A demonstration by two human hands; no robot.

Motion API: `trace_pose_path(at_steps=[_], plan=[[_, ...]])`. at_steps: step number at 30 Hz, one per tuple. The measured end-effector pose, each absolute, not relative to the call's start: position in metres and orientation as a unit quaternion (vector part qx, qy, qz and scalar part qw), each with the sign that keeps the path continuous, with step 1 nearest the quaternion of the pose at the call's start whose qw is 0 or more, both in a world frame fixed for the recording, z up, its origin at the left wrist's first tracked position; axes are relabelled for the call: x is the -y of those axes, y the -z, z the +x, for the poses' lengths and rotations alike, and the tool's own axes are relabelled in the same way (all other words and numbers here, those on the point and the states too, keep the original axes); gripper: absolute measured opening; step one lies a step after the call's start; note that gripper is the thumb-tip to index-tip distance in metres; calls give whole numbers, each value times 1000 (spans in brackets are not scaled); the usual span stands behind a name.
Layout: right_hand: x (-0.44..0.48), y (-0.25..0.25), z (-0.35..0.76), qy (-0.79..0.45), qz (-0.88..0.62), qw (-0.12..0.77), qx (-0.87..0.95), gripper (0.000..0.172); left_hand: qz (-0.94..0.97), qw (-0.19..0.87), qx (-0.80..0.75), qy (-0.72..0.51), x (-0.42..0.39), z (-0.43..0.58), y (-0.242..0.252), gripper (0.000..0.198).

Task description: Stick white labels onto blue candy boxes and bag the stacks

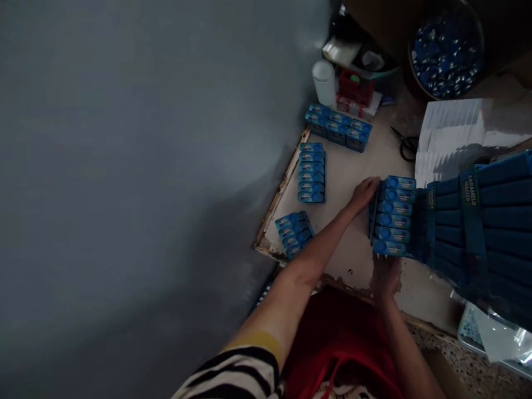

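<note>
A row of several small blue boxes [393,216] with printed labels stands on the worktable between my two hands. My left hand [366,193] reaches across and grips the far end of the row, its fingertips against the corner. At the near end my right hand [386,271] is closed against the bottom box, its fingers partly hidden beneath it. Just right of this row, large stacked blue packs [477,216] marked "Caramelo macizo" nearly touch it.
More rows of blue boxes [311,172] lie along the table's left edge, beside the grey wall [145,166]. Scissors [407,145], white paper sheets [449,133], a white cup [323,83] and a bowl of blue wrapped pieces [446,55] are farther back.
</note>
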State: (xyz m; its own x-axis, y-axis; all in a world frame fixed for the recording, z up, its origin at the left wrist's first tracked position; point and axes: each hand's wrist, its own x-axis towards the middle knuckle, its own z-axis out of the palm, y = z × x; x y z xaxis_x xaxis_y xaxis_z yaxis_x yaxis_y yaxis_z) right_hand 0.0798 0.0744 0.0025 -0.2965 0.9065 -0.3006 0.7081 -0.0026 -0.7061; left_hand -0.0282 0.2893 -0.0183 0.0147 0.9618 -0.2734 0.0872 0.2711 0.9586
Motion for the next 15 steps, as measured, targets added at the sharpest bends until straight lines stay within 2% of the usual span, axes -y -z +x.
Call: trace_pose_path(at_steps=[2,3,5,7,9,11,12,14,15], plan=[[-45,0,75,-394,-667,205,599,62,467,464,-623,-423,-292,-86,0,34],[-35,3,68,-397,-711,267,515,63,448,399,-669,-439,-295,-120,-9,38],[-37,10,44,-428,-748,375,342,60,380,348,-728,-452,-301,-183,-19,50],[-77,16,11,-478,-721,423,269,54,280,375,-775,-424,-300,-225,-20,60],[-154,17,-24,-482,-689,441,313,56,213,410,-788,-406,-283,-235,-16,72],[-249,14,-56,-462,-643,444,418,60,139,427,-764,-463,-250,-215,-11,73],[-297,12,-70,-443,-625,429,479,60,75,432,-738,-513,-231,-198,-9,65],[-377,8,-93,-425,-600,334,590,60,-84,481,-655,-576,-198,-161,-6,42],[-406,7,-102,-424,-600,257,628,61,-127,495,-637,-577,-189,-145,-4,38]])
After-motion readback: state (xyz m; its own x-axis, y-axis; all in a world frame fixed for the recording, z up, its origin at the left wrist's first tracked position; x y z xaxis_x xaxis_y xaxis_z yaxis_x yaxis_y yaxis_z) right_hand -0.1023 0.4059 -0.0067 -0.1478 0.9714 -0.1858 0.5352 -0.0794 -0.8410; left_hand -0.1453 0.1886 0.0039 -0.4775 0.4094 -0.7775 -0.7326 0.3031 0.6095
